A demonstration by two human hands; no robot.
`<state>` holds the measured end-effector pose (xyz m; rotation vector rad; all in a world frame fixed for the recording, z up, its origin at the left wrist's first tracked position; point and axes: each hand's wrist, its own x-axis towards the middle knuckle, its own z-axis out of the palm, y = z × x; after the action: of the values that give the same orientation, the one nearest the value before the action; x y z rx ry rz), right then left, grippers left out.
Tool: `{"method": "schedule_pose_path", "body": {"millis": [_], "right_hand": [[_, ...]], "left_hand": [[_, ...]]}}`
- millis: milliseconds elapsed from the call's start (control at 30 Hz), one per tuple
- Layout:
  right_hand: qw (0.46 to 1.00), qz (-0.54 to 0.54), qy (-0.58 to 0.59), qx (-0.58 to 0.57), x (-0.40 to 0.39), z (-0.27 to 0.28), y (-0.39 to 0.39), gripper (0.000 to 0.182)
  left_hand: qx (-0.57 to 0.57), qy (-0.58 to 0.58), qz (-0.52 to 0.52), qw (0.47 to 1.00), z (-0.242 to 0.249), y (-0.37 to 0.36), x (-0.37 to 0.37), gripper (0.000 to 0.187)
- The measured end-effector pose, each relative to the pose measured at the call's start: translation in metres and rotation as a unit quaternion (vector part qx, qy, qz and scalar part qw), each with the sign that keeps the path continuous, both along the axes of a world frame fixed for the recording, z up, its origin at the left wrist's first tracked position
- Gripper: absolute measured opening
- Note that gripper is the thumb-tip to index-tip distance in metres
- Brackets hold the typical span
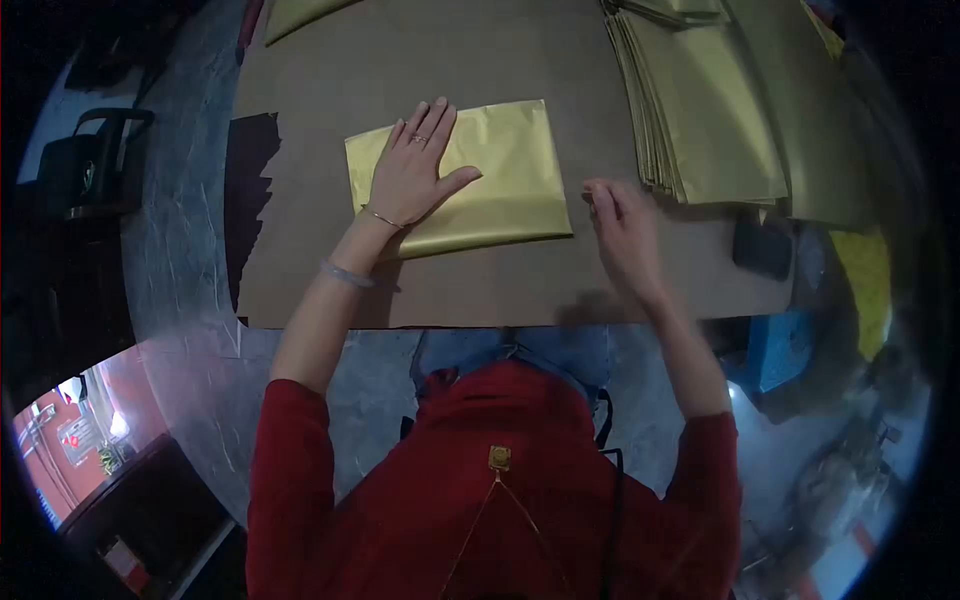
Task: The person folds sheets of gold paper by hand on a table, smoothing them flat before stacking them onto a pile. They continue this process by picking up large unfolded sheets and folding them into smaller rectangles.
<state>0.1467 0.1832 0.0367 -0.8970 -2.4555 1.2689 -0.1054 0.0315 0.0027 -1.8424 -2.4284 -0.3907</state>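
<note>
A shiny gold sheet (510, 170), folded into a flat rectangle, lies slightly turned on the brown table. My left hand (415, 170) presses flat on its left part, fingers stretched out and thumb pointing right. To the right of the sheet, apart from it, my right hand (622, 225) hovers over the table. Its fingers are curled in with the fingertips pressed together and a little blurred; whatever they may hold is too small to make out.
Stacked gold folded sheets (690, 110) lie at the table's right, and another gold piece (305, 12) at the far left edge. A small dark object (762, 248) sits near the front right. A blue container (780, 350) stands below the table edge.
</note>
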Motion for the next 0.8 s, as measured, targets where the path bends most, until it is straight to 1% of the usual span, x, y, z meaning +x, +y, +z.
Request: {"method": "schedule_pose_path", "body": {"millis": [33,67,133,167,233,267,333,367,467,500,567,600,633,667,700,733,800], "right_hand": [[0.970,-0.098,-0.033,-0.220,0.006,0.003,-0.007,0.030],[0.969,-0.099,-0.033,-0.222,0.011,0.003,-0.011,0.030],[0.927,-0.079,-0.015,-0.366,0.019,0.001,-0.014,0.033],[0.927,-0.081,-0.015,-0.366,0.020,0.002,-0.015,0.033],[0.902,-0.075,-0.015,-0.425,0.020,0.002,-0.016,0.031],[0.903,-0.073,-0.015,-0.424,0.021,0.001,-0.016,0.031],[0.868,-0.065,0.012,-0.492,0.023,-0.002,-0.012,0.031],[0.869,-0.062,0.012,-0.491,0.022,-0.004,-0.010,0.031],[0.775,-0.061,0.042,-0.627,0.020,-0.011,-0.003,0.025],[0.775,-0.060,0.041,-0.628,0.019,-0.011,0.000,0.025],[0.796,0.002,0.027,-0.605,0.016,-0.012,0.002,0.025],[0.830,0.000,-0.022,-0.557,0.008,0.011,-0.001,0.026],[0.831,0.003,-0.023,-0.556,0.007,0.009,0.000,0.026],[0.845,0.047,-0.038,-0.532,0.007,0.004,0.002,0.026],[0.856,0.091,-0.053,-0.506,0.007,0.002,0.004,0.026],[0.856,0.094,-0.055,-0.506,0.007,0.001,0.006,0.026],[0.893,0.082,-0.129,-0.424,0.008,0.000,0.010,0.026]], "left_hand": [[-0.002,0.002,0.001,1.000,0.000,0.000,0.000,0.083],[-0.005,0.003,0.001,1.000,-0.001,0.000,0.000,0.083],[-0.012,-0.001,0.006,1.000,0.000,0.000,0.001,0.083],[-0.012,0.001,0.005,1.000,0.001,0.000,0.001,0.083],[-0.010,0.005,0.005,1.000,0.001,0.000,0.001,0.083],[-0.009,0.001,0.005,1.000,0.001,0.000,0.001,0.083],[-0.011,-0.002,0.010,1.000,0.002,0.000,0.002,0.083],[-0.011,0.000,0.010,1.000,0.003,0.000,0.002,0.083],[-0.008,0.009,0.010,1.000,0.002,0.000,0.001,0.082],[-0.006,0.010,0.010,1.000,0.001,0.000,0.001,0.082],[0.006,0.009,0.003,1.000,0.001,0.000,0.000,0.082],[0.006,0.010,0.005,1.000,0.001,0.000,0.001,0.082],[-0.003,0.016,0.008,1.000,0.002,0.001,0.001,0.082],[-0.012,0.021,0.011,1.000,0.002,0.001,0.002,0.082],[-0.018,-0.005,0.009,1.000,0.002,-0.001,0.002,0.080],[-0.018,-0.006,0.012,1.000,0.002,-0.001,0.002,0.080],[0.000,-0.008,0.001,1.000,0.002,-0.001,0.001,0.079]]}}
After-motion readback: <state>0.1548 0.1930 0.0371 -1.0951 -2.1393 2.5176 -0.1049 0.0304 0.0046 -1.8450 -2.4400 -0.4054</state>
